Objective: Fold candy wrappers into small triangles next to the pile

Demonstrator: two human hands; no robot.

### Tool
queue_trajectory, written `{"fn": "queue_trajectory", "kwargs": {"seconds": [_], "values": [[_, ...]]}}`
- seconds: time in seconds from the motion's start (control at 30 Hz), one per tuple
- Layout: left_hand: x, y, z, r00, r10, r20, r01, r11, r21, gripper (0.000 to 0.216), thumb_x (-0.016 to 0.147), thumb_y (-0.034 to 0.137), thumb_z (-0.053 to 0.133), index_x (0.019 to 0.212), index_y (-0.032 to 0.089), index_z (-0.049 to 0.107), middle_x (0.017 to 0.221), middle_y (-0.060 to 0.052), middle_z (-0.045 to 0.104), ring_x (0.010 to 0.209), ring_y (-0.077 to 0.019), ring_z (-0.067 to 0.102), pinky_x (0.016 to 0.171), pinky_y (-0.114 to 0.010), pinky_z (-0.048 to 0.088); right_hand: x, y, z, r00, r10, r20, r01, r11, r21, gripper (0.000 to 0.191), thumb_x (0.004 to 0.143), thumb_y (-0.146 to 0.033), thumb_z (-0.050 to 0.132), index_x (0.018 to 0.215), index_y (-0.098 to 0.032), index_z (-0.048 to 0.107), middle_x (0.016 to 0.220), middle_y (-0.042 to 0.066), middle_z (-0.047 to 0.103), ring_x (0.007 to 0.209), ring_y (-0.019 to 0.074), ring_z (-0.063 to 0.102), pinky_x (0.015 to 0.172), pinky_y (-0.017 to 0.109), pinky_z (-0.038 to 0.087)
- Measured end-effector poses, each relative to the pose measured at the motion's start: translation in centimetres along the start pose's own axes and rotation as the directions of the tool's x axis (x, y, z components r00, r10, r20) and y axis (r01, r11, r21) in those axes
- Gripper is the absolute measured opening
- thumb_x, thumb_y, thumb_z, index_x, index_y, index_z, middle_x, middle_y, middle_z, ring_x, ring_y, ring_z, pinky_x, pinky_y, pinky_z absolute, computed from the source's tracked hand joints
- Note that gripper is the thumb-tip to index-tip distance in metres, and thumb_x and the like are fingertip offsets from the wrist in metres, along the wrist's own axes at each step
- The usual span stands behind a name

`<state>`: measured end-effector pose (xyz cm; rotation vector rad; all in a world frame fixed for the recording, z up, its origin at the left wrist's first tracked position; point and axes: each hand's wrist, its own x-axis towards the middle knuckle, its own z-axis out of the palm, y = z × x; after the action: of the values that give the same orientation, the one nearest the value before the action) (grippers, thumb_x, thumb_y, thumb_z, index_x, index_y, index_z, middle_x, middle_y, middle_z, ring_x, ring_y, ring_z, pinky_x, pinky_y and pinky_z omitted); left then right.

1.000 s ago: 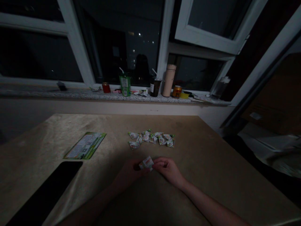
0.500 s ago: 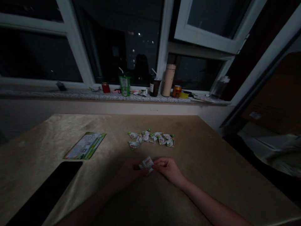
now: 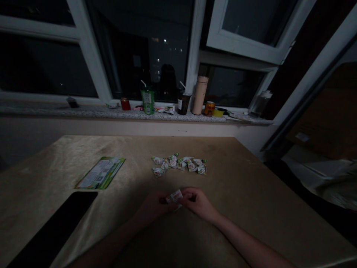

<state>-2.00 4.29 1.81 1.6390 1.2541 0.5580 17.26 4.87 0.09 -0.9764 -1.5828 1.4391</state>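
Between my hands is a small white candy wrapper [image 3: 175, 195] with coloured print, raised over the table; whether a candy is inside I cannot tell. My left hand [image 3: 156, 204] pinches its left and lower side. From the other side, my right hand [image 3: 198, 201] grips its right edge with thumb and fingertips, covering part of it. Just beyond my hands lies a loose row of several twisted white-and-green wrapped candies [image 3: 184, 163]. A flat green-and-white printed packet [image 3: 102, 173] rests on the table to the left.
A long black object [image 3: 55, 230] lies at the table's left front. The table [image 3: 237, 178] ends below a stone windowsill [image 3: 161, 117]. On the sill stand a green cup [image 3: 148, 100], a dark cup [image 3: 183, 103], a tall pinkish bottle [image 3: 200, 96], an orange can [image 3: 209, 108] and a red jar [image 3: 125, 104].
The wrapper has dropped slightly and more of it is covered by my fingers. My right hand has shifted a little left, closer to my left hand.
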Motion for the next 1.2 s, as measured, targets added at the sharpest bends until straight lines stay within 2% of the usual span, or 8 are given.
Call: {"fn": "queue_trajectory", "kwargs": {"seconds": [0.13,0.37,0.47,0.63,0.77,1.0,1.2], "values": [[-0.02,-0.07,-0.09,0.999,-0.019,0.030,0.018,0.999,0.035,0.034,0.069,0.047,0.065,0.062,0.014,0.063,0.056,0.004,0.051,0.055,-0.0134,0.046,0.050,-0.022,0.028,0.27,0.17,0.30,0.999,-0.043,0.002,0.043,0.996,-0.076,0.039,0.077,-0.054,0.062,0.072,-0.016,0.065,0.056,-0.003,0.052,0.051,0.0096,0.044,0.049,0.022,0.031],[-0.15,0.17,-0.17,0.996,-0.018,0.086,0.016,1.000,0.023,0.028,0.068,0.043,0.065,0.062,0.016,0.062,0.055,0.005,0.052,0.054,-0.0126,0.045,0.051,-0.022,0.030,0.47,-0.18,0.21,1.000,-0.019,-0.005,0.019,1.000,-0.009,0.046,0.073,-0.060,0.062,0.062,-0.017,0.058,0.056,-0.003,0.051,0.052,0.0098,0.042,0.050,0.022,0.031],[-0.29,0.49,-0.21,0.995,-0.019,0.095,0.016,0.999,0.035,0.033,0.068,0.048,0.065,0.063,0.015,0.063,0.055,0.004,0.051,0.053,-0.0129,0.044,0.050,-0.022,0.029,0.40,-0.37,0.10,1.000,-0.010,0.009,0.010,1.000,0.017,0.046,0.073,-0.060,0.063,0.061,-0.017,0.057,0.056,-0.003,0.050,0.051,0.0095,0.042,0.050,0.022,0.031],[-0.36,0.81,-0.13,0.998,0.036,0.048,-0.037,0.999,0.032,0.049,0.081,0.057,0.045,0.066,0.015,0.065,0.059,0.002,0.053,0.057,-0.0147,0.046,0.054,-0.023,0.031,0.28,-0.61,-0.27,1.000,0.002,0.030,-0.003,0.999,0.035,0.045,0.073,-0.059,0.064,0.060,-0.016,0.057,0.054,-0.004,0.048,0.050,0.0083,0.038,0.050,0.022,0.029],[-0.21,0.68,-0.02,0.997,0.062,0.050,-0.061,0.998,-0.013,0.046,0.082,0.057,0.048,0.077,0.015,0.068,0.066,0.001,0.058,0.063,-0.0161,0.050,0.057,-0.022,0.035,0.29,-0.62,-0.44,0.999,0.003,0.047,-0.006,0.999,0.045,0.044,0.073,-0.059,0.064,0.063,-0.017,0.057,0.056,-0.004,0.049,0.052,0.0091,0.041,0.052,0.022,0.032],[-0.23,0.76,0.01,0.997,0.075,0.024,-0.077,0.993,0.094,0.044,0.082,0.052,0.049,0.067,0.015,0.066,0.057,0.003,0.052,0.055,-0.0133,0.045,0.052,-0.021,0.029,0.45,-0.08,-0.14,0.999,-0.027,0.030,0.027,1.000,0.000,0.046,0.073,-0.061,0.063,0.059,-0.018,0.051,0.054,-0.005,0.043,0.050,0.0082,0.036,0.048,0.021,0.027],[-0.35,0.52,0.22,0.994,0.093,0.049,-0.097,0.991,0.093,0.048,0.084,0.054,0.048,0.061,0.016,0.065,0.053,0.003,0.048,0.052,-0.0120,0.041,0.050,-0.021,0.027,0.27,0.00,-0.08,0.994,-0.077,0.072,0.083,0.993,-0.079,0.046,0.077,-0.060,0.058,0.061,-0.017,0.058,0.057,-0.003,0.050,0.055,0.0112,0.044,0.054,0.023,0.034]]}}
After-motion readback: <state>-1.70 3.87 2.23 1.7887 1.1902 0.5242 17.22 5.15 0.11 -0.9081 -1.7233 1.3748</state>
